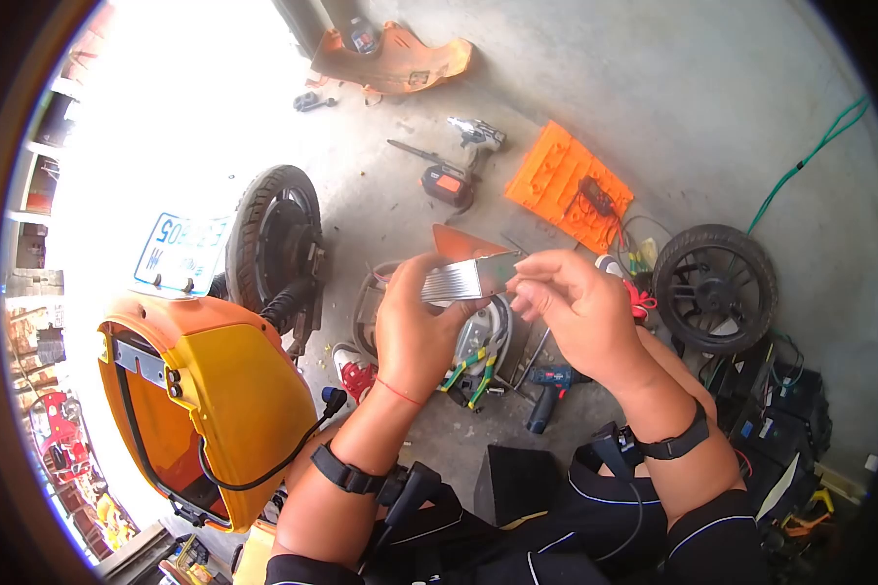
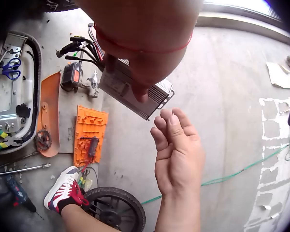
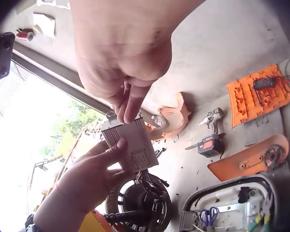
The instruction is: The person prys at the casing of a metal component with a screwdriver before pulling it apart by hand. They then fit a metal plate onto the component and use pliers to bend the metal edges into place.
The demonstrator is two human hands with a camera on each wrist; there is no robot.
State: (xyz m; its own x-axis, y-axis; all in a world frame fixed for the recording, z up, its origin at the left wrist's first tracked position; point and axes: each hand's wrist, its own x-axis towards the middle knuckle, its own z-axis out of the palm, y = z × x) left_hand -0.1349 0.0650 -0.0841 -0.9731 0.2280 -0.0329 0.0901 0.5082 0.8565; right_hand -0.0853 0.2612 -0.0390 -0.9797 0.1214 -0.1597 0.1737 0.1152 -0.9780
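Note:
My left hand [image 1: 415, 322] grips a silver finned motor controller [image 1: 451, 282], thumb on one flat face and fingers behind. A bundle of black cables [image 2: 82, 49] trails from the controller's far end in the left wrist view. Beside the other end, near its mounting tab, is my right hand [image 1: 585, 317], fingers loosely bent. The left wrist view shows this right hand [image 2: 179, 150] slightly apart from the controller, with nothing visible in it. A printed label [image 3: 139, 157] shows on the controller in the right wrist view.
A yellow-orange scooter body [image 1: 244, 409] with a rear wheel [image 1: 278, 234] stands at left. On the floor lie an impact wrench [image 1: 473, 136], an orange panel [image 1: 561, 185], a loose wheel [image 1: 717, 290], a drill [image 1: 548, 392] and green-yellow pliers [image 1: 483, 375].

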